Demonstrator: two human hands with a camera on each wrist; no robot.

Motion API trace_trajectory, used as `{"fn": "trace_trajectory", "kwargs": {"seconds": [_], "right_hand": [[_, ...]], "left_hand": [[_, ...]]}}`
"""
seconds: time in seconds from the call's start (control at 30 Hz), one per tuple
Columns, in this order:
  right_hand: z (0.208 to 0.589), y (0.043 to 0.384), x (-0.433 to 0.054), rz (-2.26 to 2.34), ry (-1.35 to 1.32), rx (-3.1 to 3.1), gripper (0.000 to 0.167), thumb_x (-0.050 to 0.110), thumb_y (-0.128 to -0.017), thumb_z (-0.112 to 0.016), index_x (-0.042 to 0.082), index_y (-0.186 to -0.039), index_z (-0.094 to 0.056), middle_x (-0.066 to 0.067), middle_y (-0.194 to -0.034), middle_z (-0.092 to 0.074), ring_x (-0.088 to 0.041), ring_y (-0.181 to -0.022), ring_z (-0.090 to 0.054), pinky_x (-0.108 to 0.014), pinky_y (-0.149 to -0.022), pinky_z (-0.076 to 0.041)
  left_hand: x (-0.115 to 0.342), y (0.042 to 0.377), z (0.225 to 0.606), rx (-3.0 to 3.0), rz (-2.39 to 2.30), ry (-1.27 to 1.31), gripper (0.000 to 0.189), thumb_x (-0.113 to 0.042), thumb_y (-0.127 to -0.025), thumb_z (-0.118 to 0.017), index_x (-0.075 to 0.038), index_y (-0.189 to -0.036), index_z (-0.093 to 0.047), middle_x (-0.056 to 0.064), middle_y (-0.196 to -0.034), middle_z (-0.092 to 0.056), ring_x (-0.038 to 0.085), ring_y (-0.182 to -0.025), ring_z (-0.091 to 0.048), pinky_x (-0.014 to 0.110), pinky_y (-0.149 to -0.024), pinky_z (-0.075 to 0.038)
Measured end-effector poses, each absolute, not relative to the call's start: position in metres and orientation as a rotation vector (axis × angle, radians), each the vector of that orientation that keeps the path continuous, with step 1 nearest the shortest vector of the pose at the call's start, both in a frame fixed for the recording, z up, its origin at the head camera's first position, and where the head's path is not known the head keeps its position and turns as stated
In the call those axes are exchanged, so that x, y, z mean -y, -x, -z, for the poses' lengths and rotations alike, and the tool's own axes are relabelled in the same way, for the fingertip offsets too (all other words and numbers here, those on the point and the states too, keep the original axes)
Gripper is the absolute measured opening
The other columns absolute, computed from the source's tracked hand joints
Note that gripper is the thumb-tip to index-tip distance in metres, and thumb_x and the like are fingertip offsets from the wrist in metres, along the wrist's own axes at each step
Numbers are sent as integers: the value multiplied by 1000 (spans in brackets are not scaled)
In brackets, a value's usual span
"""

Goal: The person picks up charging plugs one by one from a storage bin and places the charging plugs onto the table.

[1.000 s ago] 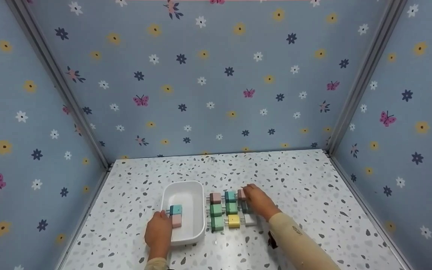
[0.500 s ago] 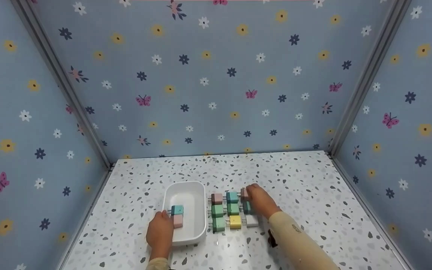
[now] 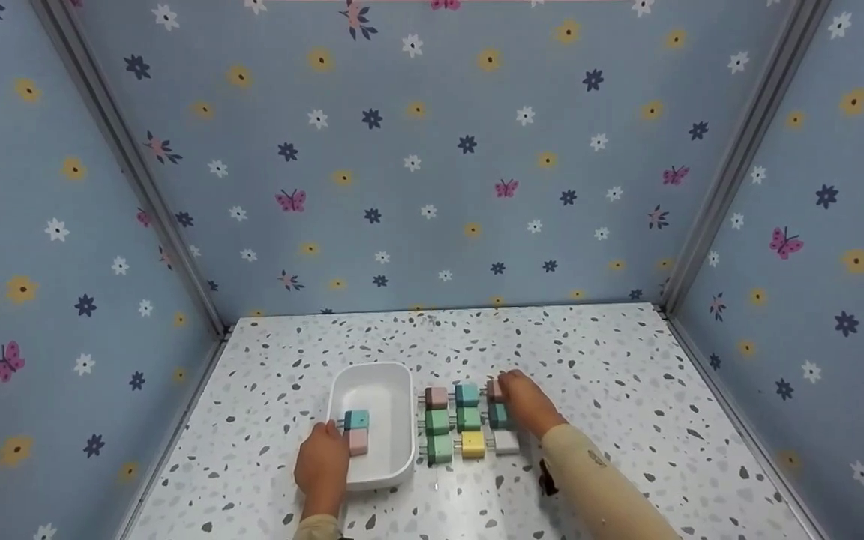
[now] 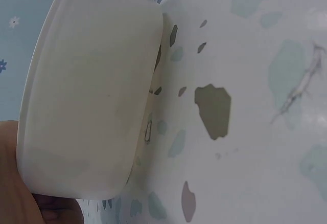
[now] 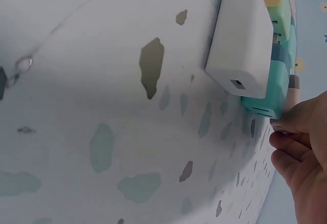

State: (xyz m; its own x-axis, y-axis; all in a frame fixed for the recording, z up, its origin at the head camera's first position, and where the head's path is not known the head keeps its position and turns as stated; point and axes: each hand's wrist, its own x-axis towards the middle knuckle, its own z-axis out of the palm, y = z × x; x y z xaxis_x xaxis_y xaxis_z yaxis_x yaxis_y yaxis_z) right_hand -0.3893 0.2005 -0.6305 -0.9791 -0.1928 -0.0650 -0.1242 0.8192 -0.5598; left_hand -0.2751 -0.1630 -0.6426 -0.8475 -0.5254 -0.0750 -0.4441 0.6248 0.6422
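Note:
My left hand [image 3: 323, 461] grips the near-left rim of a white plastic tub [image 3: 406, 420]; in the left wrist view its fingers [image 4: 15, 173] wrap the tub's end. A blue charger plug [image 3: 358, 419] and a pink charger plug [image 3: 358, 442] lie inside, beside that hand. My right hand [image 3: 528, 401] pinches another pink charger plug [image 3: 496, 388] at the back of the right-hand column, partly hiding it. The right wrist view has thumb and fingertips at this pink plug [image 5: 293, 93]. Just in front of it are a teal charger plug [image 5: 268, 88] and a white charger plug [image 5: 240, 42].
More charger plugs stand in rows right of the tub, prongs pointing left: pink [image 3: 436, 397], blue [image 3: 466, 394], several green [image 3: 438, 421] and one yellow [image 3: 472, 444]. The speckled tabletop [image 3: 597, 345] is walled by blue flowered panels [image 3: 432, 150] on three sides.
The head view has shifted slightly. My right hand, with the pink charger plug, has edged right, uncovering more of the teal plug. The left hand stays on the tub.

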Motion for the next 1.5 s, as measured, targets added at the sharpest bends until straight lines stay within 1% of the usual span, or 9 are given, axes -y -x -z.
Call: {"fn": "trace_trajectory", "kwargs": {"seconds": [0.2, 0.37, 0.5, 0.63, 0.77, 1.0, 1.23, 1.3, 1.5], "right_hand": [[630, 387, -201, 1046, 140, -2809, 32, 28, -111, -41, 13, -126, -65, -6, -126, -66, -30, -125, -61, -54, -111, -41], [630, 388, -198, 1137, 88, -2756, 38, 30, -111, -38, 13, -133, -64, -9, -137, -63, -34, -135, -55, -57, -115, -35], [632, 391, -196, 1063, 87, -2760, 30, 24, -108, -44, 13, -126, -66, -7, -138, -63, -33, -136, -54, -55, -115, -36], [633, 395, -195, 880, 211, -2829, 15, 12, -101, -56, 14, -110, -69, -6, -124, -66, -30, -122, -63, -51, -108, -45], [632, 400, -195, 797, 266, -2858, 13, 7, -97, -63, 16, -103, -70, -3, -114, -67, -26, -113, -66, -49, -104, -49], [626, 400, -197, 811, 201, -2820, 25, 11, -100, -64, 15, -123, -70, -6, -124, -67, -28, -122, -63, -50, -108, -46], [625, 401, -199, 793, 195, -2803, 11, 10, -100, -64, 17, -100, -72, 0, -99, -67, -19, -95, -66, -43, -92, -54], [624, 401, -200, 798, 190, -2801, 12, 10, -100, -63, 17, -99, -72, 0, -97, -67, -19, -94, -66, -43, -91, -55], [625, 400, -201, 785, 190, -2852, 30, 13, -103, -63, 8, -132, -66, -12, -132, -66, -31, -129, -60, -49, -111, -44]], "left_hand": [[163, 274, 644, 2727, 1044, -848, 49, -38, -111, -34, 1, -115, -65, 23, -108, -73, 38, -94, -71, 48, -71, -51], [163, 273, 644, 2723, 1043, -849, 49, -37, -111, -34, 1, -119, -64, 25, -112, -72, 42, -100, -70, 50, -74, -52], [162, 272, 644, 2727, 1031, -841, 49, -36, -111, -34, 1, -118, -65, 25, -112, -72, 43, -102, -70, 50, -73, -52], [162, 272, 644, 2730, 1022, -838, 49, -36, -111, -34, 1, -117, -65, 25, -111, -73, 42, -100, -71, 49, -72, -52], [162, 274, 644, 2732, 1017, -842, 49, -36, -111, -34, 1, -115, -65, 25, -109, -73, 41, -96, -71, 48, -69, -51], [163, 274, 642, 2726, 1041, -829, 48, -36, -111, -35, 0, -115, -65, 24, -109, -73, 39, -93, -71, 47, -68, -50], [163, 273, 640, 2722, 1041, -814, 49, -36, -111, -34, 1, -116, -65, 25, -109, -72, 42, -96, -71, 50, -70, -51], [163, 272, 640, 2719, 1030, -809, 49, -36, -111, -35, 2, -115, -65, 25, -108, -73, 42, -95, -71, 49, -70, -51], [161, 269, 637, 2700, 1018, -786, 44, -34, -110, -39, 1, -107, -66, 22, -96, -74, 35, -80, -71, 44, -60, -49]]}}
